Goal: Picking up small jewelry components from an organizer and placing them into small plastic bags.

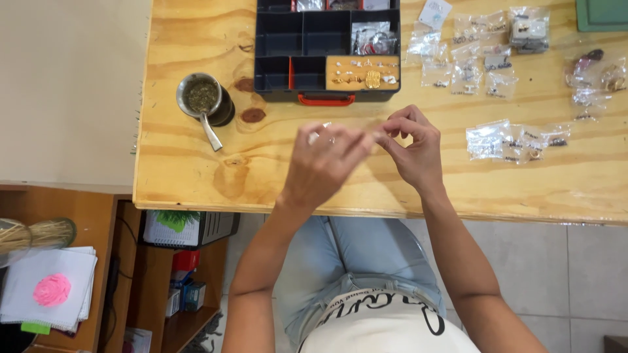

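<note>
Pinching a small clear plastic bag between them, the left hand and right hand hover together just above the pale knotty wooden tabletop, near its front edge. The left fingertips close on one end of the bag, the right on the other, apparently to keep it steady over the board; the blur hides what it contains. Directly behind stands the dark compartmented plastic organiser box with a red latch, one tray holding small gold and silver pieces. More small clear bags lie scattered to the right, well apart from the hands. A metal cup with a straw stands left. Bare board lies between the cup and the hands.
</note>
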